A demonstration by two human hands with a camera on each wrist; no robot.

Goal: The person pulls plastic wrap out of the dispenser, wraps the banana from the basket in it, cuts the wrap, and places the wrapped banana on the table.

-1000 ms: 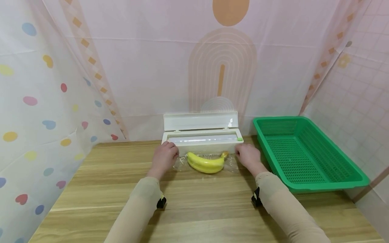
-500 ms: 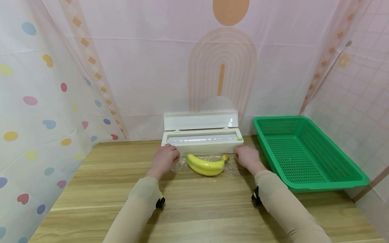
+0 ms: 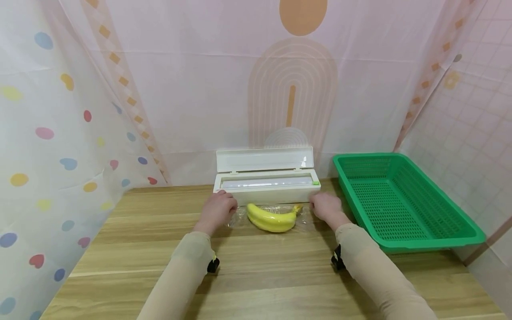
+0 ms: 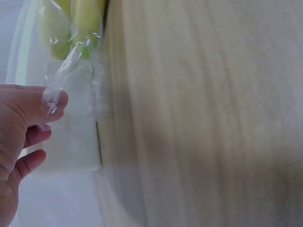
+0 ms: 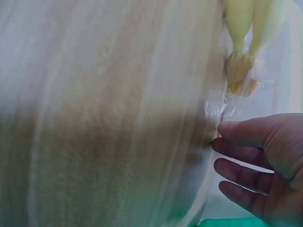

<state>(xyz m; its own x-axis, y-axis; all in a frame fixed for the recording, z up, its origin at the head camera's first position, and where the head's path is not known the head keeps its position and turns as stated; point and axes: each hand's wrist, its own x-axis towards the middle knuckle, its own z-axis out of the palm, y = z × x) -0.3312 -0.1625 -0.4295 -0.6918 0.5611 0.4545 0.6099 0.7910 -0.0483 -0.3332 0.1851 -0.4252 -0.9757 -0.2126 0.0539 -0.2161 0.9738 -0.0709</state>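
A yellow banana bunch (image 3: pixel 273 221) lies in clear plastic wrap (image 4: pixel 71 71), in front of a white cling film dispenser box (image 3: pixel 266 194) whose lid stands raised. My left hand (image 3: pixel 218 210) pinches the wrap to the left of the bananas; in the left wrist view the film bunches up at the thumb and index finger. On the stem side, my right hand (image 3: pixel 327 207) pinches the other end of the wrap between thumb and index finger, its remaining fingers loosely bent. The brown stem (image 5: pixel 240 71) shows through the film in the right wrist view.
A green plastic basket (image 3: pixel 416 244) stands at the right, close to my right hand. Behind the dispenser hangs a patterned cloth (image 3: pixel 192 111). Everything rests on a wooden table (image 3: pixel 272 280).
The bananas have shifted slightly toward me since a second ago. Both hands stay at the two ends of the wrap, with hardly any movement.
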